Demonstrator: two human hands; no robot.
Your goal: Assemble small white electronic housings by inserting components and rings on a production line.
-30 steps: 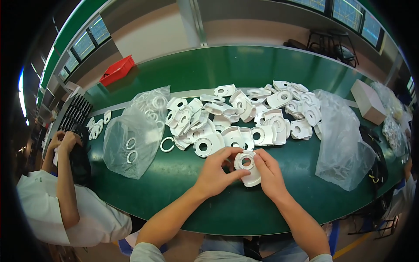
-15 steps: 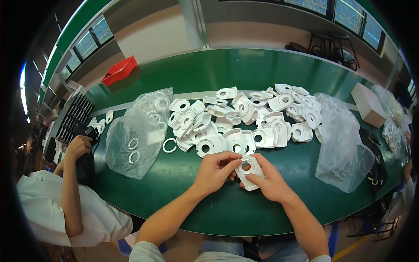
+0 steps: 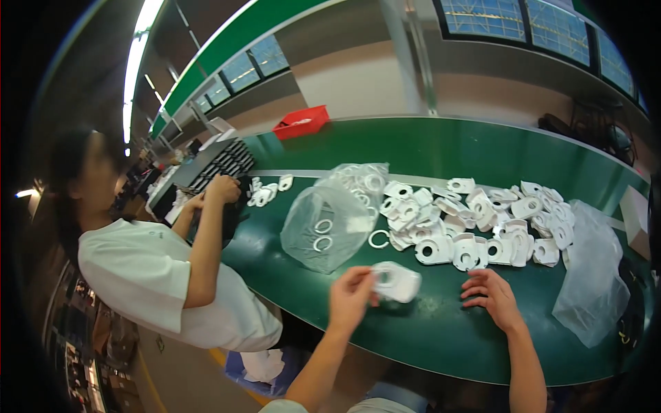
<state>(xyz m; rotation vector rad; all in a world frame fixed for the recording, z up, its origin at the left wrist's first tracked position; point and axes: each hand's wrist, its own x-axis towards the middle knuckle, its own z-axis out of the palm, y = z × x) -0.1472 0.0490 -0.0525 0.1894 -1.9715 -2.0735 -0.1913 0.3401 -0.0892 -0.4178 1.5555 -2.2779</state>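
My left hand (image 3: 351, 297) holds a white plastic part with a round hole (image 3: 395, 281) just above the green table (image 3: 413, 330). My right hand (image 3: 492, 296) rests on the table to the right with its fingers spread and nothing in them, close to the near edge of a pile of several white plastic parts (image 3: 475, 224). A loose white ring (image 3: 379, 239) lies at the pile's left side.
A clear plastic bag holding white rings (image 3: 330, 217) stands left of the pile. Another clear bag (image 3: 589, 275) lies at the right. A person in a white shirt (image 3: 158, 275) works at the table's left end. A red tray (image 3: 301, 122) sits at the back.
My right hand has let go of the white part and moved right onto the table. The left hand keeps the part. The view has swung to the left.
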